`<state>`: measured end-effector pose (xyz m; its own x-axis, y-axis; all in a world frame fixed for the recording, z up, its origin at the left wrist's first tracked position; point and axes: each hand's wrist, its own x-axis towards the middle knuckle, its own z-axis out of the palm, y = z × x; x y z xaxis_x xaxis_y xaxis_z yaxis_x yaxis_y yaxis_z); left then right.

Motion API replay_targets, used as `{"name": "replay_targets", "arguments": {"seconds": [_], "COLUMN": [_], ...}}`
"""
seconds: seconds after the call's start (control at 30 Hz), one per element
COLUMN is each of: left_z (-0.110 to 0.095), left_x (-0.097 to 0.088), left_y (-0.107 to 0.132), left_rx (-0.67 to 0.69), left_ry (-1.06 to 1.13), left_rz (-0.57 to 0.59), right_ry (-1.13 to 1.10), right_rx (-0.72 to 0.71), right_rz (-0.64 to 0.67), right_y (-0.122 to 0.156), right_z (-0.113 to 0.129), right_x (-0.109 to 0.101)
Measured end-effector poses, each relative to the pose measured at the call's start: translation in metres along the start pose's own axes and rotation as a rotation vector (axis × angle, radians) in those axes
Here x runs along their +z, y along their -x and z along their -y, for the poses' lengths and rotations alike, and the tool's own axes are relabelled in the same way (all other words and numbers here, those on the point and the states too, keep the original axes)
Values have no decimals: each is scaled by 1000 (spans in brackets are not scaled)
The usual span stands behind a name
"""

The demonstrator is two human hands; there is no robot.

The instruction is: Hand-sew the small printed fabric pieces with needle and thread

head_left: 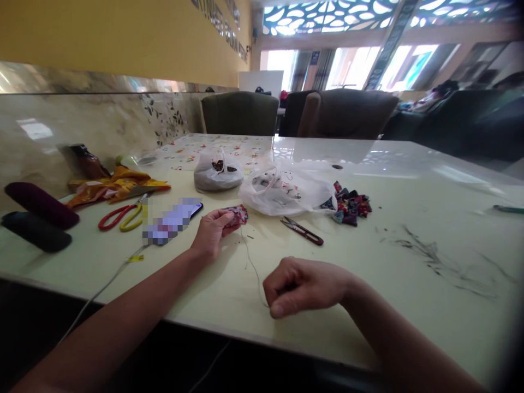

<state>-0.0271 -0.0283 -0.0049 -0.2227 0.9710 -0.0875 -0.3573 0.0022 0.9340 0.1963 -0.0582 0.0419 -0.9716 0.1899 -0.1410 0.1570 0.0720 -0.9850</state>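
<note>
Between the thumb and fingers of my left hand (213, 232) is a small piece of patterned fabric (238, 214), red, white and dark. A thin thread (252, 262) runs slackly from the fabric down to my right hand (301, 286). That hand is closed in a pinch on the thread's end, low over the table; a needle cannot be made out in its fingers. Thread snips (305, 232) with dark red handles lie beyond my right hand. A heap of similar patterned fabric pieces (352, 206) sits farther back, beside a white plastic bag.
White plastic bags (286, 191) (216, 173) stand mid-table. Left are a phone (174, 221) on a cable, red-and-yellow scissors (123, 217), orange cloth (118, 185) and two dark rolls (41, 204). Loose thread scraps (429, 254) lie right. Chairs (347, 112) stand behind.
</note>
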Motion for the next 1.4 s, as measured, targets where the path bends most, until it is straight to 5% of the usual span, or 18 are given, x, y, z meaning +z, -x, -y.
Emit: {"name": "replay_targets", "arguments": {"seconds": [0.17,0.27,0.53,1.27,1.4], "left_z": [0,1,5,4,4], "left_x": [4,6,11,13,16], "left_y": [8,14,28,30,30], "left_rx": [-70,-136,-164,-203,-161], "left_ry": [-39,-80,-154,-150,-156], "left_rz": [119,253,483,443,387], "right_ry": [135,102,-109,-326,-180], "right_rx": [88,78,-4,6,-12], "right_rz": [-755,-991,-914,-844,-959], "right_y": [-11,-16,-29,-26,-29], "right_z": [-21,-31,-35,-38,-38], "right_x": [-15,-18,-9,-14,-13]}}
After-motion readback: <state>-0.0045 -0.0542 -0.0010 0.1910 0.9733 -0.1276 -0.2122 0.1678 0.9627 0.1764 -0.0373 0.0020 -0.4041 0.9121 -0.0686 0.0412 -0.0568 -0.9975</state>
